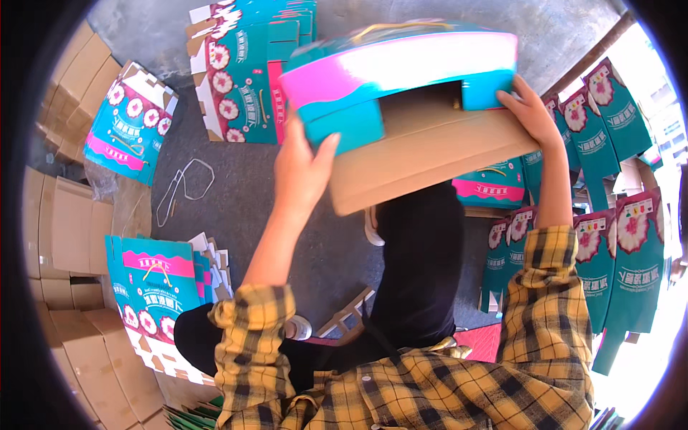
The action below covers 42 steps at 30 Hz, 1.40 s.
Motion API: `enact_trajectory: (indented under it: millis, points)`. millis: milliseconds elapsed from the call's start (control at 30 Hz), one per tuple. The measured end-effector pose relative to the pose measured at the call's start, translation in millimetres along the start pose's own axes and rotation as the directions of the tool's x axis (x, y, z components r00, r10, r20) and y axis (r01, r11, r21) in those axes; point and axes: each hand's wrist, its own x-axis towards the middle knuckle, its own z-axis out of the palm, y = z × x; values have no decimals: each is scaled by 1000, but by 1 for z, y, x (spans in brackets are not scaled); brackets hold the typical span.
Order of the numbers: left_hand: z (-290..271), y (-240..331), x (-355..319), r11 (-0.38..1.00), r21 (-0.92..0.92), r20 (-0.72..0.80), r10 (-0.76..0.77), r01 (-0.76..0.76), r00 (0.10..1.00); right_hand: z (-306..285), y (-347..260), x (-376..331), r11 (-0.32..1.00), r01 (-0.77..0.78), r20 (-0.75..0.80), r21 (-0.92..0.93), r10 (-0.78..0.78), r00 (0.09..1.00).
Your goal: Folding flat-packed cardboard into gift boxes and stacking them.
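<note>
Between my two hands, a teal and pink cardboard gift box [416,75] is lifted above my legs, tilted, with a yellow cord handle along its far top edge. A long plain brown flap [437,154] sticks out toward me, and a dark opening shows between two short teal flaps. My left hand [304,165] grips the box's left end, thumb against the teal flap. At the right end my right hand [532,113] is closed on the edge, its fingers near the other teal flap. Strong glare washes out part of the box's printed side.
Flattened printed cartons stand at the back [247,79], at the left [154,276] and in rows at the right [598,258]. Another printed carton [130,125] is at the far left, near stacked brown boxes [75,215]. A loop of white cord [190,179] lies on the grey floor.
</note>
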Motion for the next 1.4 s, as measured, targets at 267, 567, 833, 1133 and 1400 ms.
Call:
enact_trajectory:
  millis: [267, 567, 833, 1133, 1400]
  points:
    - [147, 3, 40, 999, 31, 402, 16, -31, 915, -25, 170, -101, 986, -166, -487, -11, 140, 862]
    - [235, -59, 11, 852, -78, 845, -219, 518, 488, 34, 338, -205, 870, -492, -576, 37, 421, 701]
    - [261, -65, 6, 682, -158, 931, -138, 714, 338, 78, 294, -199, 841, -446, -820, 308, 472, 324]
    - [239, -86, 1, 776, -179, 823, -218, 604, 524, 159, 147, -83, 712, -308, -351, -631, 92, 932]
    - [67, -72, -29, 884, -56, 682, -306, 465, 664, 158, 137, -71, 698, -306, -316, -648, 120, 941]
